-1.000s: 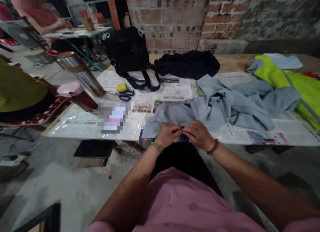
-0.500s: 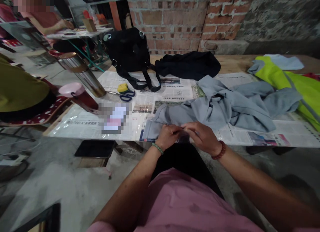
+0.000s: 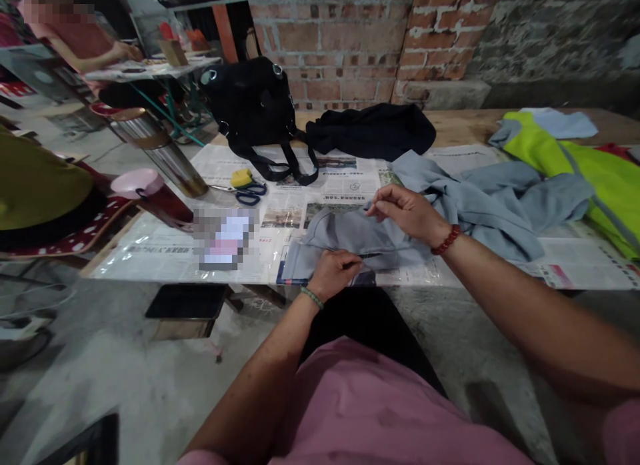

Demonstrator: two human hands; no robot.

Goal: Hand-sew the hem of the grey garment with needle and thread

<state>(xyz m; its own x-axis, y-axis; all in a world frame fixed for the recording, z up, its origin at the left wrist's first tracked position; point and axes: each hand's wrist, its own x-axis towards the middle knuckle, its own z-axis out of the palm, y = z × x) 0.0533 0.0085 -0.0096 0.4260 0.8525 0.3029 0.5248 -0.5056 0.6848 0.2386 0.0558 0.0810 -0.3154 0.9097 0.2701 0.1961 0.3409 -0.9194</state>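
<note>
A crumpled grey garment (image 3: 480,198) lies across the newspaper-covered table, its near end spread by the front edge. My left hand (image 3: 333,273) is closed in a pinch on the garment's near part, beside a dark gap in the cloth. Above the same cloth, my right hand (image 3: 406,215) is raised, thumb and forefinger pressed together. Whatever sits between those fingertips is too small to make out. Scissors with dark blue handles (image 3: 251,194) lie left of the garment, against a small yellow object (image 3: 241,178).
A phone with a lit, blurred screen (image 3: 228,241) lies at left, near a pink-lidded cup (image 3: 150,191) and a steel flask (image 3: 160,151). Behind are a black bag (image 3: 250,101), dark cloth (image 3: 373,131) and a yellow-green vest (image 3: 560,161). A person (image 3: 87,45) sits at another table.
My right hand has risen away from my left hand, up and forward over the grey garment. My left hand stays at the cloth near the table edge. The view has shifted slightly.
</note>
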